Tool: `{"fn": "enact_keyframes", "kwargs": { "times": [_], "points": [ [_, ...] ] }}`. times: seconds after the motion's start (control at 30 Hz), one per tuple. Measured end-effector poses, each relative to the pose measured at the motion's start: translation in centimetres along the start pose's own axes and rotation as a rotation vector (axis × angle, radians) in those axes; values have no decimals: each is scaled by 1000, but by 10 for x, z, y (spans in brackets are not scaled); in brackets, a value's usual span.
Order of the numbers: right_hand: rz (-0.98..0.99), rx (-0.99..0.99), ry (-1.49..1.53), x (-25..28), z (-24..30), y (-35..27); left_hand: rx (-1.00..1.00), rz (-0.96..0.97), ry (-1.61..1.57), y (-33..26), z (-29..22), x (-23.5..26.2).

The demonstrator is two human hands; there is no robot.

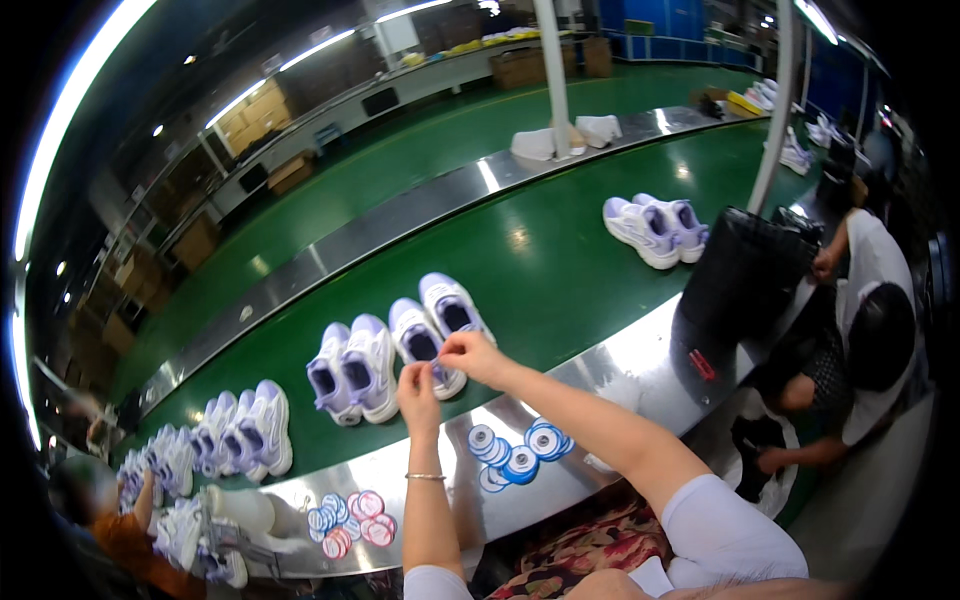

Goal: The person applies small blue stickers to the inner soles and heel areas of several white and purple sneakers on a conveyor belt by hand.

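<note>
Discs of blue and white [520,463] are lying in an overlapping spread at the lower centre of the frame, on the steel ledge [385,465] nearest the body; red and blue discs [352,520] are sitting in clusters at lower left. The right forearm [600,430] is hanging close beside the larger spread, so a lowered elbow could be knocking thin pieces out of order or off the edge.

Beyond the ledge, at the centre, the left hand [418,395] is holding its fingertips pinched narrow, and the right hand [480,360] is pinching narrowly too, just to its right. Whether something small is sitting between them I cannot tell; if so, such slight contact could be letting it fall or crease.

Right behind the fingers, the nearest pair of lavender-and-white shoes [415,325] is standing upright on the green belt [560,300], heels toward the body. With the right fingers overlapping a heel in view, a careless wrist could be tipping or skewing a shoe. A second pair [368,350] is standing close on the left, so a shove could be mixing partners.

Farther off, at upper right, another pair [650,230] is standing near a black case [745,265]. Whether the belt is running I cannot tell; if it is, any delay at the fingertips could be letting shoes drift out of reach.
</note>
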State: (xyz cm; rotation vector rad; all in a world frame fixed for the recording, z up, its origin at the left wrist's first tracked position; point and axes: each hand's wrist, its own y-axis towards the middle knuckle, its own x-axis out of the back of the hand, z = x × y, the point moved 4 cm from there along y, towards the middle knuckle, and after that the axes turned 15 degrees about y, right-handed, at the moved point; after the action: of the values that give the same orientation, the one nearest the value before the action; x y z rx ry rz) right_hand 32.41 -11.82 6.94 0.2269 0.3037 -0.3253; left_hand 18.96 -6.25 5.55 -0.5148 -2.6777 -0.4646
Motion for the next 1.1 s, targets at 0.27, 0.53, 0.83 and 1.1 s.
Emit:
{"fn": "enact_keyframes", "kwargs": {
  "times": [0.27,0.53,0.83,1.1],
  "points": [
    [-16,-75,104,-5,-6,2,-84,28,-127,-6,-14,2],
    [40,-108,72,-7,-12,3,-31,107,-197,-7,-19,2],
    [36,-107,75,-8,-12,3,-61,93,-235,-9,-26,-1],
    [-10,-127,188,-9,-13,1,-63,78,-263,-10,-21,0]
  ]
}}
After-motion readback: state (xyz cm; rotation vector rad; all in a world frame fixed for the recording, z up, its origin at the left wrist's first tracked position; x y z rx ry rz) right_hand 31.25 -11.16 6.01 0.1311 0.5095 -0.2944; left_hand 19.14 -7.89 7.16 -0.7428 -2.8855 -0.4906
